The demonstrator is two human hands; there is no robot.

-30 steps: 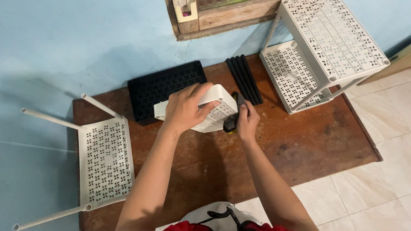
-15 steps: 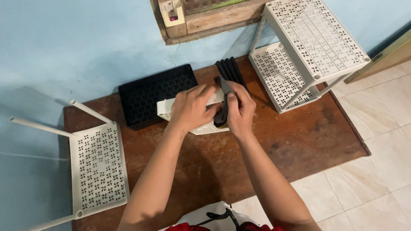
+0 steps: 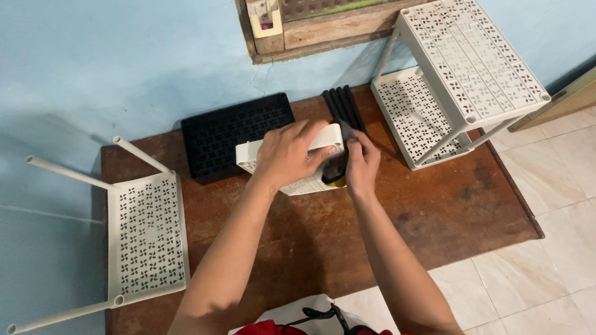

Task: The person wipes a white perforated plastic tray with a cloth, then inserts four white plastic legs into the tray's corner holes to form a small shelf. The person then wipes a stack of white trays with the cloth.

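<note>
White perforated shelf panel (image 3: pixel 297 178) lies mid-table, far side, just near of a black panel (image 3: pixel 234 134). Left hand (image 3: pixel 290 154) pressed flat over its top, fingers curled on the far edge. Right hand (image 3: pixel 361 166) closed around a dark tool (image 3: pixel 335 169) at the panel's right end. Black rods (image 3: pixel 344 108) just beyond.

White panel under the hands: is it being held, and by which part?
Yes. The left hand grips the white panel over its top edge, near the right corner. The right hand presses a dark post against that corner; the exact finger hold is hidden.
</note>
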